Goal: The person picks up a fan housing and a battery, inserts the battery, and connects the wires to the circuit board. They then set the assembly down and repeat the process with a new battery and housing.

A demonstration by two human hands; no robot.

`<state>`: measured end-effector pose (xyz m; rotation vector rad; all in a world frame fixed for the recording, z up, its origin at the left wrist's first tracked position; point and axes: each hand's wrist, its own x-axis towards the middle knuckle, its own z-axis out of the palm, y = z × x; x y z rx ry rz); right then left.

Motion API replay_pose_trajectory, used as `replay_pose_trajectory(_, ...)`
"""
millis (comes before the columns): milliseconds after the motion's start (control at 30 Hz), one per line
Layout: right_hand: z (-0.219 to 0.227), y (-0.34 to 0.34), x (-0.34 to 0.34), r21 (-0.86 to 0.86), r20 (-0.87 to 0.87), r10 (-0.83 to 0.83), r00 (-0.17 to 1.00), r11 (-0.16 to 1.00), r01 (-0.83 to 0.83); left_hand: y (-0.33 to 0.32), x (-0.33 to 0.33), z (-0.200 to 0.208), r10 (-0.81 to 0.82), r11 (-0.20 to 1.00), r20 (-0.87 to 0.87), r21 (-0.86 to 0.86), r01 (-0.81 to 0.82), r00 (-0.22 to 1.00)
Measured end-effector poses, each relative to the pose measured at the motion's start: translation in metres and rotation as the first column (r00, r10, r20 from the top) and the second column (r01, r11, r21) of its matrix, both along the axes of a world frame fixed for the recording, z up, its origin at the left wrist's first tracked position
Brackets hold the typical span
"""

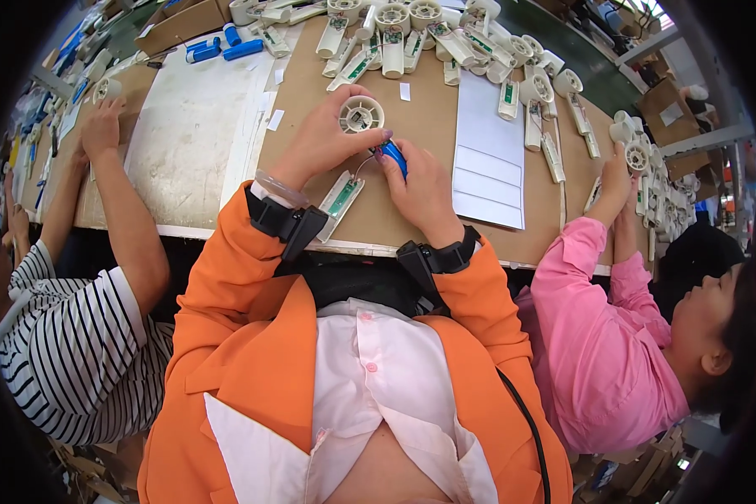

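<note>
Fan head, white and round, sits at the upper centre of the frame, held in the curled left hand; it looks light and stiff, best gripped by its rim. Below it, a handle shell lies on the desk, likely rigid. The right hand pinches a blue battery, probably dense, slick; hold its sides. Thin wire looks fragile.

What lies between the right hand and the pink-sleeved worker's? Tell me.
Past the right hand, a white lined sheet, then a slim white part, in the head view.
</note>
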<state>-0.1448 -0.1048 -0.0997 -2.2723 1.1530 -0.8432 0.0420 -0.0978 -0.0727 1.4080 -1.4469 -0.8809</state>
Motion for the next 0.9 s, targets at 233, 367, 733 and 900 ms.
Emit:
replay_pose_trajectory(233, -0.003, -0.004, 0.001, -0.017, 0.069, 0.033, 0.997, 0.999, -0.032, -0.002, 0.002, -0.006, 0.005, 1.0, -0.06, -0.015, -0.006, 0.998)
replay_pose_trajectory(367, 0.001, -0.004, 0.0, 0.047, 0.117, 0.042, 0.992, 0.998, -0.048, -0.001, 0.004, -0.01, 0.005, 0.999, -0.053, -0.042, -0.007, 0.999)
replay_pose_trajectory(733, 0.007, -0.022, -0.027, 0.727, 0.451, -0.041, 0.892, 0.596, -0.34, -0.004, 0.019, 0.011, 0.117, 0.988, 0.021, 0.103, -0.118, 0.993)
replay_pose_trajectory(900, 0.011, -0.021, -0.028, 0.731, 0.423, 0.11, 0.899, 0.545, -0.411, -0.009, 0.019, 0.011, 0.075, 0.997, 0.031, -0.008, -0.074, 0.997)
